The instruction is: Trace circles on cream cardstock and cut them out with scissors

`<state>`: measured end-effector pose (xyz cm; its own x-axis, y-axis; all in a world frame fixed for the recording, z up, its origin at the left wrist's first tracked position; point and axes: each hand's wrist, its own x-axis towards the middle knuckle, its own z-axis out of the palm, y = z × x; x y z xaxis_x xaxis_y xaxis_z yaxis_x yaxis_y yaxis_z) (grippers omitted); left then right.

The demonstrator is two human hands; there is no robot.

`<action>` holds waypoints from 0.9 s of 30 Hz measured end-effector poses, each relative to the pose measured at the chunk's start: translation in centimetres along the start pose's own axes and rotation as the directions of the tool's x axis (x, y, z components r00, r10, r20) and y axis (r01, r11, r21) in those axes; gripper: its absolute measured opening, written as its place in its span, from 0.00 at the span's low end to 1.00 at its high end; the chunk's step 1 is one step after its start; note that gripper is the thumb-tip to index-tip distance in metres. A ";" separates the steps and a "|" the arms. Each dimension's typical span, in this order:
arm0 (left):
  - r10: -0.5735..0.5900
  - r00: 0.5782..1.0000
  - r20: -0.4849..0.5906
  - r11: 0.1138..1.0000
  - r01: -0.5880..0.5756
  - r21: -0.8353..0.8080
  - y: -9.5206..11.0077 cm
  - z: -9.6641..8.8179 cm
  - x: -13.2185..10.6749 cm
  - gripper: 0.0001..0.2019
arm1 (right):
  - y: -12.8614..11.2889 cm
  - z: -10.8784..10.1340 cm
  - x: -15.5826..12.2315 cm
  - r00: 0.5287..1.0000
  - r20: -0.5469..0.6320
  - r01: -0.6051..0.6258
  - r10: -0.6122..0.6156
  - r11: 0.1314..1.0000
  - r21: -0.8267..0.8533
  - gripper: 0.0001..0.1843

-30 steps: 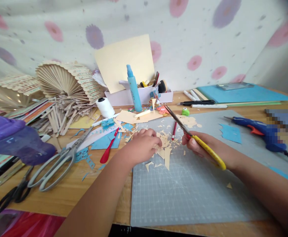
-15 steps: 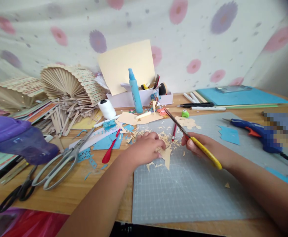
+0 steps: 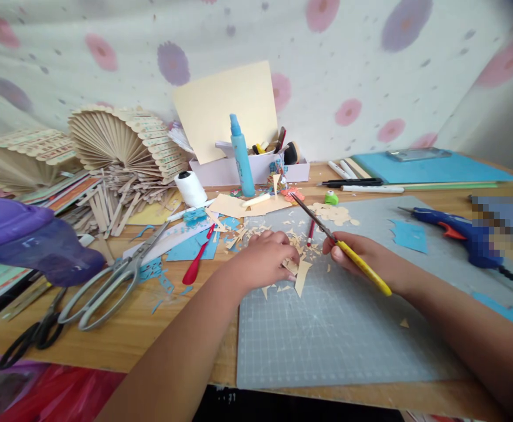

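Moved since a second ago: the left hand, shifted slightly rightward and nearer over the paper litter, and the long beige paper offcut, now turned aslant beside its fingertips. Left hand: palm down, fingers partly curled, thumb and fingertips at the scraps; whether a piece is pinched between them, cannot tell. Right hand: closed about yellow-handled scissors, raised over the mat, tips pointing forward; blades seem together, though seen nearly edge-on. Beige paper scraps: loose heap on the far left part of the gridded cutting mat, partly under the left hand. Adjacent: red pencil, below the blades; round beige cut-outs, grouped beyond the heap. Handling note, by judgement: thin, light pieces are best parted with fingertips and little pressure, lest they slide or crease; scissor tips kept clear of the left fingers; round cut-outs kept apart from the offcuts. Differences from the earlier view: offcut's angle and left fingers' place; scissors and right hand much as they were; pencil and cut-outs unmoved.
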<state>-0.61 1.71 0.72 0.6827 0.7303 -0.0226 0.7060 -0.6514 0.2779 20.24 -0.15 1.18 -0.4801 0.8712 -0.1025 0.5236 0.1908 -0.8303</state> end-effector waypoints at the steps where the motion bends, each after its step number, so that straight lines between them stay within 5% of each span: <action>1: 0.002 1.000 -0.015 1.000 -0.002 0.007 0.1 0.1 0.0 0.08 | 0.0 0.0 0.1 1.000 0.000 -0.006 0.006 1.000 -0.004 0.22; 4: 0.035 0.996 -0.088 0.999 -0.034 0.012 -0.1 0.1 0.3 0.08 | 0.1 0.1 0.2 1.000 -0.002 -0.022 0.022 1.000 -0.013 0.23; 7: -0.006 0.959 -0.284 1.000 0.003 -0.009 -0.6 -0.3 0.4 0.09 | 0.3 0.0 0.3 1.000 -0.007 -0.015 0.015 1.000 -0.009 0.23; 10: -0.136 0.837 -0.529 0.980 0.037 -0.194 -1.0 -0.8 0.3 0.08 | 0.5 -0.2 0.3 1.000 -0.022 -0.008 0.008 1.000 -0.001 0.24; 12: -0.239 0.765 -0.599 0.921 -0.016 -0.389 -1.1 -1.1 0.2 0.07 | 0.5 -0.3 0.2 1.000 -0.022 -0.014 0.014 0.999 -0.029 0.24; 18: -0.442 0.689 -0.574 0.680 -0.161 -0.715 -1.7 -0.8 0.6 0.03 | 0.3 -0.6 0.0 1.000 -0.009 -0.009 0.008 0.989 -0.146 0.22; 27: -0.450 0.642 -0.620 0.683 -0.200 -0.703 -2.1 -1.3 0.4 0.02 | 0.1 -0.5 0.2 1.000 0.025 0.011 -0.007 0.988 -0.156 0.20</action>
<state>-2.11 3.65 1.39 0.0041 0.8899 0.4562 0.2128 -0.4465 0.8691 20.56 0.24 1.31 -0.5010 0.8584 -0.1104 0.6219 0.2683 -0.7357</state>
